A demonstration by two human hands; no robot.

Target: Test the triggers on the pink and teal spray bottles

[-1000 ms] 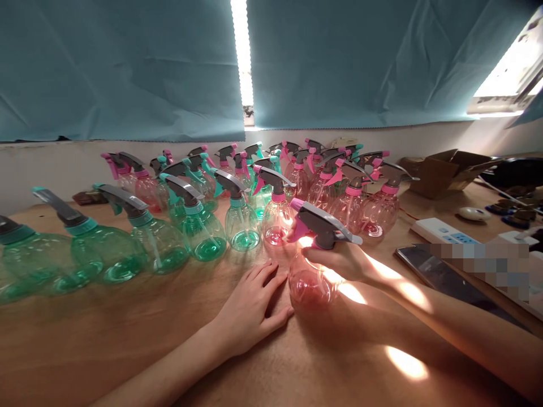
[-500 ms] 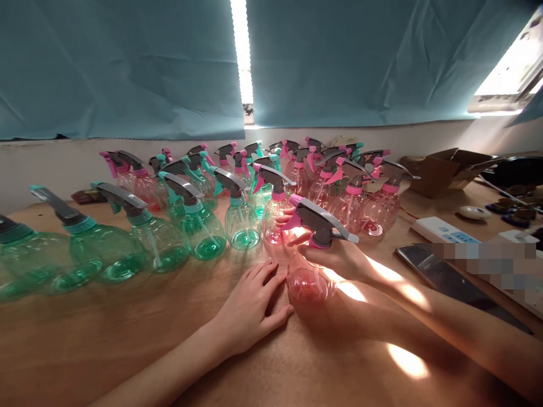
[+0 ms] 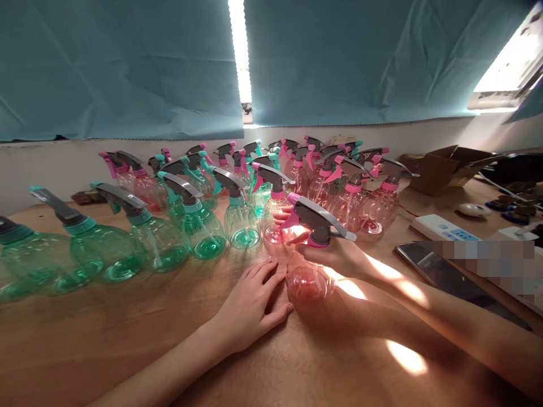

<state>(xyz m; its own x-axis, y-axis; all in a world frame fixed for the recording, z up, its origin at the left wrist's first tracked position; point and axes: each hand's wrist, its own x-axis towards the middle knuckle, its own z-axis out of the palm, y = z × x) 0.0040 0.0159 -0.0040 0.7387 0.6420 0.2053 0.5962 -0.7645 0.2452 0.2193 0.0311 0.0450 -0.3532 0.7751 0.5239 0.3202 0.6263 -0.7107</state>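
My right hand (image 3: 335, 255) is wrapped round the neck of a pink spray bottle (image 3: 306, 278) with a grey and pink trigger head, held just above or on the wooden table (image 3: 127, 339). My left hand (image 3: 250, 305) lies flat on the table just left of that bottle, fingers spread, holding nothing. Behind them stands a row of green spray bottles (image 3: 199, 223) on the left and a cluster of pink spray bottles (image 3: 360, 198) on the right.
A dark phone or tablet (image 3: 449, 277) lies to the right, with a white power strip (image 3: 436, 227) and an open cardboard box (image 3: 441, 169) beyond it. A teal curtain (image 3: 127, 68) hangs over the back wall.
My right hand has carried the pink bottle slightly up and away from me, toward the row. My left hand has stayed flat on the table.
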